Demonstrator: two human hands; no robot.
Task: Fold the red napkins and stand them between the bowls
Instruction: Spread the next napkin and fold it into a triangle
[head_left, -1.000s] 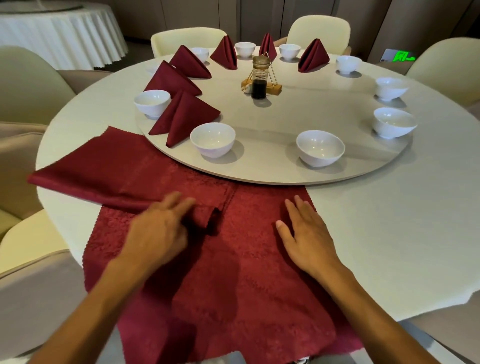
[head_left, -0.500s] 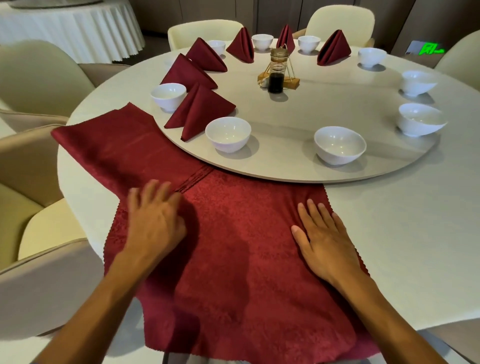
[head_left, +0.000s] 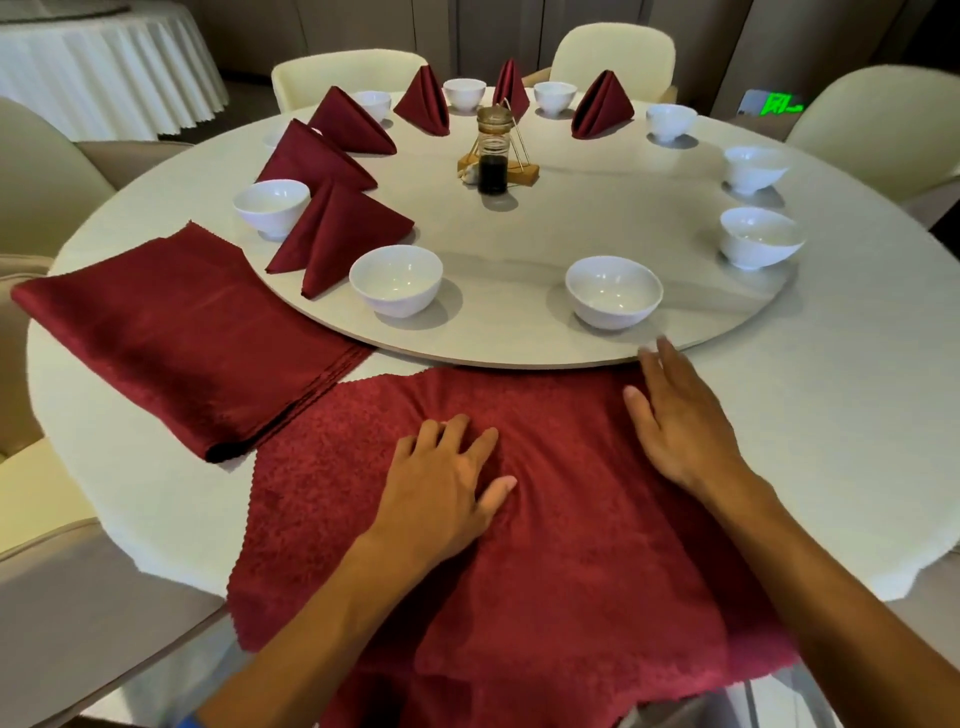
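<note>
Since a moment ago the stack of red napkins (head_left: 171, 332) at about nine o'clock has been left alone and lies clear of the single napkin (head_left: 545, 519), which has been drawn toward six o'clock and now hangs over the near edge of the tabletop (head_left: 831, 441). The left hand (head_left: 441, 483), which half a second ago was pressing near the stack, has been shifted to the middle of that napkin; its fingers are spread and laid flat, gripping nothing. The right hand (head_left: 680, 421) has been moved up to the cloth's far right corner, beside the rim of the turntable (head_left: 519, 218) — its fingers are straight and close together, and nothing is pinched as far as can be seen. By this reading one napkin has been separated and smoothed, and its folding has not yet been begun. Six folded napkins, the nearest (head_left: 337, 234) at ten o'clock, are already stood between bowls. The gaps from one o'clock round to six are unfilled. The white bowls, among them the near left bowl (head_left: 396, 280) and the near right bowl (head_left: 613, 291), appear empty — while the glass jar (head_left: 492, 150) at twelve o'clock is partly filled with dark liquid.
</note>
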